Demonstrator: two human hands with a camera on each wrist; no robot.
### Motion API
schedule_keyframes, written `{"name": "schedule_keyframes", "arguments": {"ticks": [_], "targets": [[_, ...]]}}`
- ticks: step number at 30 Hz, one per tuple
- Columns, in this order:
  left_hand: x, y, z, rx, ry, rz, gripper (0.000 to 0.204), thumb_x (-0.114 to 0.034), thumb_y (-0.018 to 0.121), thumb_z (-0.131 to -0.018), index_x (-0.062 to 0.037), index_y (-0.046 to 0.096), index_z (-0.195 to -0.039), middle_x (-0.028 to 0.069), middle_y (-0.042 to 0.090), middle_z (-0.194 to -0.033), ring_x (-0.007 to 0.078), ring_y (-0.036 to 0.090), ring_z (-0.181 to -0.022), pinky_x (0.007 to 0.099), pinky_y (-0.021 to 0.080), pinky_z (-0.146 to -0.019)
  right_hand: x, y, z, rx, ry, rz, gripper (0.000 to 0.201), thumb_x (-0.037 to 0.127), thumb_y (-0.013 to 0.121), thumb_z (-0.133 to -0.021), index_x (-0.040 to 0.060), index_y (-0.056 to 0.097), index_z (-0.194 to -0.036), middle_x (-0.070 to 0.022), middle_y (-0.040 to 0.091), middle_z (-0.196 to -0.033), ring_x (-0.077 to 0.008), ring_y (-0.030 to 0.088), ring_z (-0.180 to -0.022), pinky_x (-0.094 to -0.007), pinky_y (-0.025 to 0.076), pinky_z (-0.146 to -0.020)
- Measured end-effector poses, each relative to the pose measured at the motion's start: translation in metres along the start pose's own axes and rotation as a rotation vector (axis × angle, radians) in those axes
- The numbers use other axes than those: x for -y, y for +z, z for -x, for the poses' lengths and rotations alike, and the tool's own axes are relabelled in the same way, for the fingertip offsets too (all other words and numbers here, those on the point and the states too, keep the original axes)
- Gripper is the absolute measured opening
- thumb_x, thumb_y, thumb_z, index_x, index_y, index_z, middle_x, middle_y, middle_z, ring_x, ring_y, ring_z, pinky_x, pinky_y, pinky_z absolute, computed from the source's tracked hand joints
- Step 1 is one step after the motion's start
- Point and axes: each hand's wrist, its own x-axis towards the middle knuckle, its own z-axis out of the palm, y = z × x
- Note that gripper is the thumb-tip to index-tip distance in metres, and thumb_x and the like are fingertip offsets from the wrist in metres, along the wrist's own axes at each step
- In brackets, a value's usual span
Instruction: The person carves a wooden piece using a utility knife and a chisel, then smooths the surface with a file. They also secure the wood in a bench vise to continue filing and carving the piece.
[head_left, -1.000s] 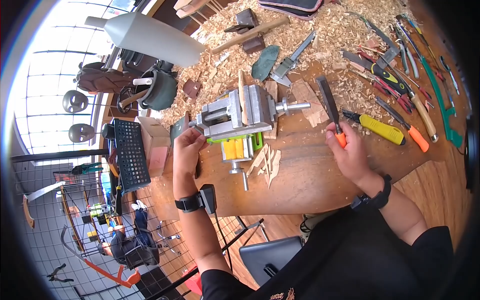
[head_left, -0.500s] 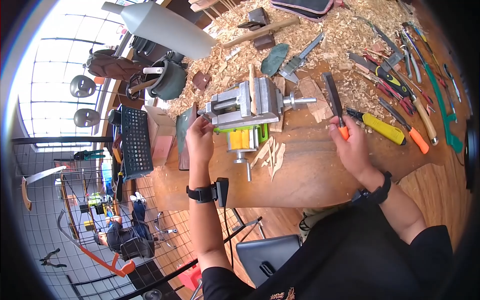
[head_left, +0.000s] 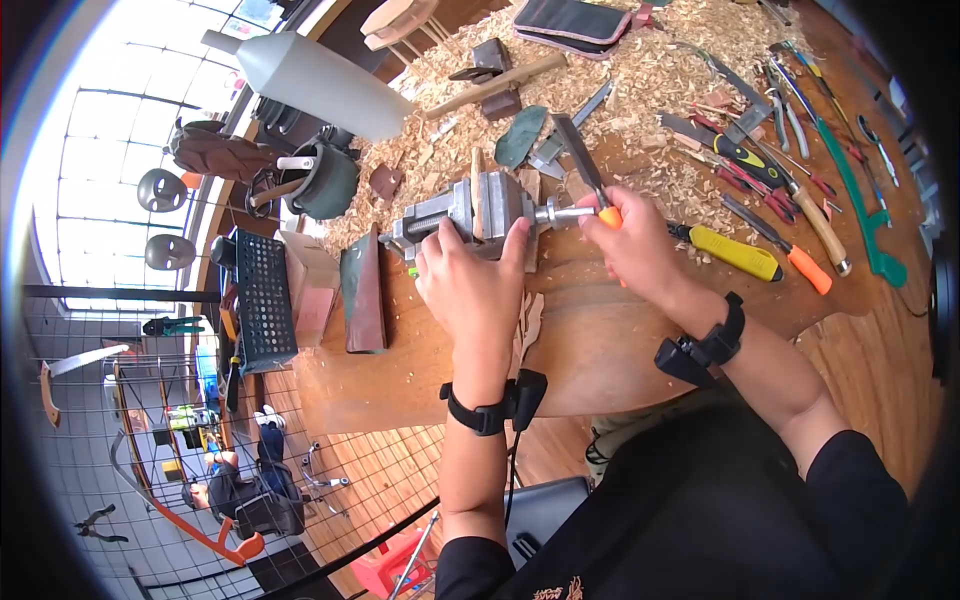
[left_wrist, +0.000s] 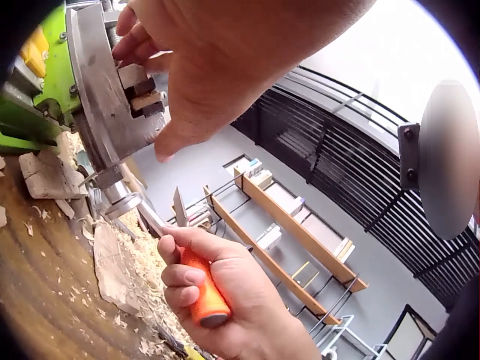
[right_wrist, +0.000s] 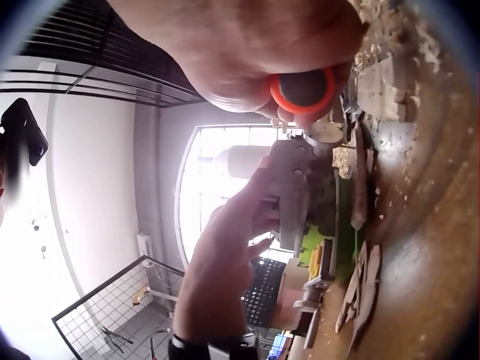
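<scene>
A grey metal bench vise [head_left: 509,203] stands on the wooden table, with a slim wooden piece [head_left: 477,190] upright between its jaws. My left hand [head_left: 473,290] grips the vise from the near side, thumb at its right end and fingers bent over its left part. In the left wrist view the thumb lies beside the vise's steel end [left_wrist: 101,82]. My right hand [head_left: 640,250] holds a chisel by its orange handle [left_wrist: 206,292], blade [head_left: 578,150] pointing up and away. Its fingers are right at the outer end of the vise's screw handle [head_left: 568,214].
Wood shavings [head_left: 430,150] cover the far table. To the right lie a yellow utility knife [head_left: 735,253], another orange-handled chisel [head_left: 805,265] and a green saw [head_left: 850,180]. Wood slivers [head_left: 530,320] lie before the vise. A dark perforated basket [head_left: 262,300] stands left.
My left hand has moved right from beside the vise's left end onto its body. My right hand, still holding the chisel, has come left to the vise's screw handle.
</scene>
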Motion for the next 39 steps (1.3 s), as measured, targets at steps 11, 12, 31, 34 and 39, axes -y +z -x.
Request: {"name": "schedule_keyframes", "arguments": {"ticks": [11,12,31,34,39], "targets": [[0.037,-0.028,-0.003,0.247,0.302,0.400,0.069,-0.023,0.086,-0.069,0.0062,0.062,-0.126,0.0171,0.064,-0.109,0.0324,0.061,-0.104,0.0410,0.049,-0.093,-0.008,0.006,0.108,0.045,0.083,-0.067,0.018,0.015,0.068,-0.091,-0.0003,0.065,-0.100,-0.0146,0.069,-0.077,-0.0210,0.068,-0.066,-0.0339,0.051,-0.062],[0.038,-0.035,-0.006,0.335,0.328,0.411,0.070,-0.022,0.086,-0.068,0.0063,0.062,-0.127,0.0168,0.064,-0.109,0.0314,0.061,-0.103,0.0395,0.049,-0.092,-0.002,0.001,0.113,0.112,0.102,-0.036,0.017,0.014,0.068,-0.091,0.0002,0.065,-0.100,-0.0155,0.069,-0.078,-0.0226,0.068,-0.067,-0.0343,0.052,-0.062],[-0.011,-0.002,0.055,-0.021,0.167,0.374,0.075,-0.031,0.094,-0.064,0.0033,0.064,-0.124,0.0140,0.058,-0.094,0.0298,0.057,-0.088,0.0416,0.049,-0.077,0.021,-0.031,0.130,0.157,0.195,-0.062,0.028,0.024,0.058,-0.101,-0.0031,0.062,-0.106,-0.0140,0.066,-0.070,-0.0227,0.069,-0.066,-0.0341,0.051,-0.062],[-0.032,0.000,0.063,-0.116,0.093,0.293,0.072,-0.035,0.092,-0.067,0.0047,0.064,-0.120,0.0159,0.058,-0.096,0.0339,0.058,-0.090,0.0440,0.048,-0.079,0.046,-0.036,0.126,0.184,0.239,-0.036,0.028,0.021,0.059,-0.099,-0.0047,0.059,-0.112,-0.0151,0.068,-0.073,-0.0248,0.070,-0.070,-0.0355,0.052,-0.065],[-0.037,0.010,0.067,-0.168,0.099,0.314,0.076,-0.033,0.091,-0.067,0.0056,0.060,-0.124,0.0193,0.058,-0.103,0.0385,0.056,-0.097,0.0490,0.047,-0.087,0.053,-0.029,0.120,0.167,0.058,0.038,0.041,0.014,0.060,-0.095,-0.0081,0.049,-0.127,-0.0170,0.070,-0.086,-0.0264,0.071,-0.076,-0.0382,0.054,-0.071]]}}
